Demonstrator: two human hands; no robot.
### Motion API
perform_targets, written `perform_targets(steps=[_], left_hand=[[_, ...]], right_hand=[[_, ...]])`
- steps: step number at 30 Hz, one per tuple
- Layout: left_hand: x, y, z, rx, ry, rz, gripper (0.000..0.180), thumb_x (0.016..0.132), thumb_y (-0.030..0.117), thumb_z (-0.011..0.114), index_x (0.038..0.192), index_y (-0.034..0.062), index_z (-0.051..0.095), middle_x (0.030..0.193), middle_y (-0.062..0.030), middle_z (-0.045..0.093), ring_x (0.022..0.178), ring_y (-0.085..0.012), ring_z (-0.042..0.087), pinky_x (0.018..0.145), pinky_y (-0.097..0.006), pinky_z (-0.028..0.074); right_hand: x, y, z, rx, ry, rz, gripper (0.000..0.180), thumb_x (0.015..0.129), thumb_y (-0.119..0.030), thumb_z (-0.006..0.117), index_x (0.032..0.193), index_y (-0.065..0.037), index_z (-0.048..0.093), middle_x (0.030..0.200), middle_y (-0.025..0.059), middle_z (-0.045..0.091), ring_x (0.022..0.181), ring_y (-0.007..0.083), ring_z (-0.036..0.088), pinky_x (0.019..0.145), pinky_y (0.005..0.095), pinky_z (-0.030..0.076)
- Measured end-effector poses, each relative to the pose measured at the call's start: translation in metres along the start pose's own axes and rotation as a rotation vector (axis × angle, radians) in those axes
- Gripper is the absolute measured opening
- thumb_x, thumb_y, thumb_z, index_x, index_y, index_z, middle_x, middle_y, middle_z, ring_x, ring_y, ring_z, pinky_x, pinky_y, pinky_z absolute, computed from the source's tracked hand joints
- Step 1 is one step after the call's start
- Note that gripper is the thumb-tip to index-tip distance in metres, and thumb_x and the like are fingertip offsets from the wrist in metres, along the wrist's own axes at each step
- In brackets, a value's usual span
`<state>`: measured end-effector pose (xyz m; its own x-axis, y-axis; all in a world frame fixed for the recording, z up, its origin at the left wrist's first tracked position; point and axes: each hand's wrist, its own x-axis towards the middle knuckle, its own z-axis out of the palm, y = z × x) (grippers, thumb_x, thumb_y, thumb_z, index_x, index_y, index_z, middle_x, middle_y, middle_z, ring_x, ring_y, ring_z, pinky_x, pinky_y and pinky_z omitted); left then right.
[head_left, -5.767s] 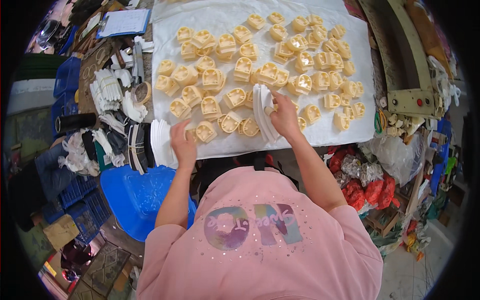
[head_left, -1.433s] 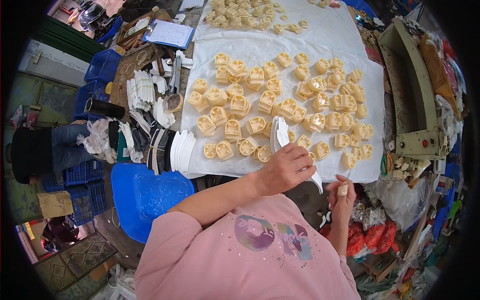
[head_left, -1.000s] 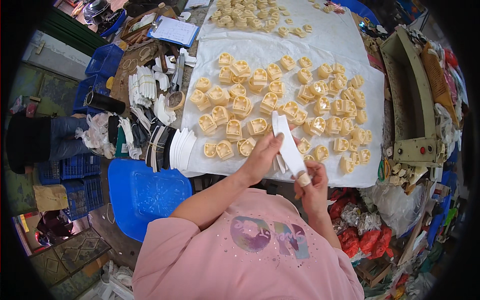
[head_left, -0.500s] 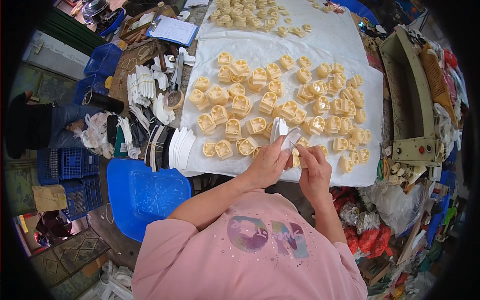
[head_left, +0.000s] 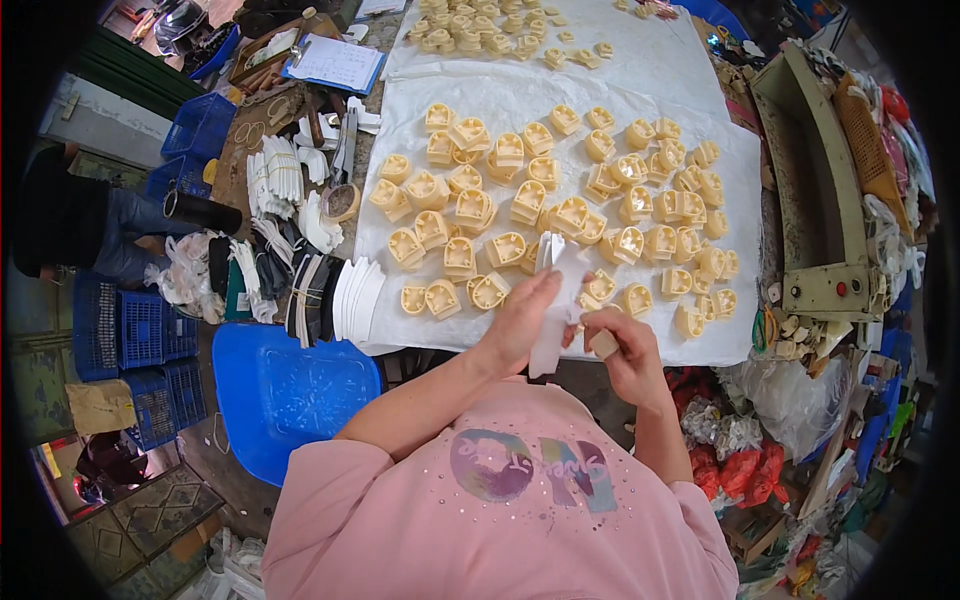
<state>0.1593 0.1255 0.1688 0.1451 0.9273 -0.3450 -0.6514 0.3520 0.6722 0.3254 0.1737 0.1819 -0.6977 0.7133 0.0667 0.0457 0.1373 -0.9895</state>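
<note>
My left hand (head_left: 522, 318) is closed round thin white strips (head_left: 546, 345) at the near edge of the table. Their upper ends rise above the fingers, and a broad translucent part hangs down toward my shirt. Just to the right, my right hand (head_left: 632, 358) is closed on a small tool with a tan, blunt handle end (head_left: 604, 344); its working end cannot be made out. Cream plastic pieces (head_left: 487, 291), hollow and rounded on one side, lie beyond both hands. A fan of white curved strips (head_left: 358, 300) rests on the table's left corner.
White sheeting (head_left: 400, 335) covers the table. Bundled black and white strips (head_left: 312, 292) lie left, above a blue tub (head_left: 290, 400). A clipboard (head_left: 335, 62) is at the far left. A green metal machine (head_left: 815, 200) stands right, with plastic bags (head_left: 790, 410) below it.
My left hand has turned the white strips so that one end now hangs toward me. My right hand has turned, bringing the tan handle end into sight.
</note>
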Motion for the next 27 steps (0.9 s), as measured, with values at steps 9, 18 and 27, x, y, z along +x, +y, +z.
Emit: perform_targets(steps=[9, 18, 27], left_hand=[[0.000, 0.016, -0.007, -0.082, 0.053, 0.106, 0.033, 0.095, 0.025, 0.040, 0.120, 0.0037, 0.044, 0.084, -0.0044, 0.056, 0.067, -0.0091, 0.053, 0.056, -0.025, 0.045], [0.009, -0.010, 0.008, 0.419, 0.174, 0.340, 0.031, 0.094, 0.017, 0.038, 0.120, 0.0016, 0.037, 0.077, -0.0019, 0.050, 0.063, -0.0066, 0.047, 0.055, -0.021, 0.041], [0.006, 0.023, -0.013, -0.011, 0.229, 0.356, 0.034, 0.094, 0.017, 0.040, 0.123, -0.0001, 0.041, 0.082, -0.0024, 0.048, 0.068, -0.0080, 0.046, 0.061, -0.023, 0.041]], right_hand=[[-0.024, 0.032, -0.022, -0.211, 0.025, 0.321, 0.038, 0.079, 0.006, 0.046, 0.115, -0.004, 0.053, 0.083, 0.0055, 0.058, 0.075, 0.0117, 0.055, 0.069, 0.0236, 0.044], [0.001, 0.010, 0.018, -0.409, 0.274, -0.013, 0.021, 0.076, -0.003, 0.061, 0.096, -0.001, 0.056, 0.075, 0.0098, 0.057, 0.062, 0.0206, 0.055, 0.054, 0.0273, 0.042], [-0.196, 0.207, -0.074, -0.774, 0.020, 0.806, 0.031, 0.070, -0.011, 0.063, 0.099, -0.002, 0.056, 0.087, 0.0133, 0.064, 0.082, 0.0268, 0.062, 0.074, 0.0359, 0.047]])
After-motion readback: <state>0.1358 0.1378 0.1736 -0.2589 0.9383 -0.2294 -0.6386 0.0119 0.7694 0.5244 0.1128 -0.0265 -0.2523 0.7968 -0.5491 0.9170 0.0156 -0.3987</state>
